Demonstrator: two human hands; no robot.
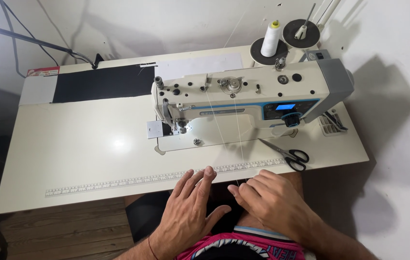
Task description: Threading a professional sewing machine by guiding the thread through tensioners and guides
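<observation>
Now thread (238,144) pinched in right hand (275,200) fingers — left hand (190,207) flat, fingers spread, just beside.

Your left hand (190,212) lies flat, fingers spread, at the near edge of the surface (84,154), fingertips touching the ruler strip (132,181). Your right hand (275,202) sits just beside it, fingers pinched on a thin white thread (238,144) running up to the sewing machine (243,103). Black-handled scissors (289,154) lie near your right hand. Black fabric (104,84) lies at the far edge.
</observation>
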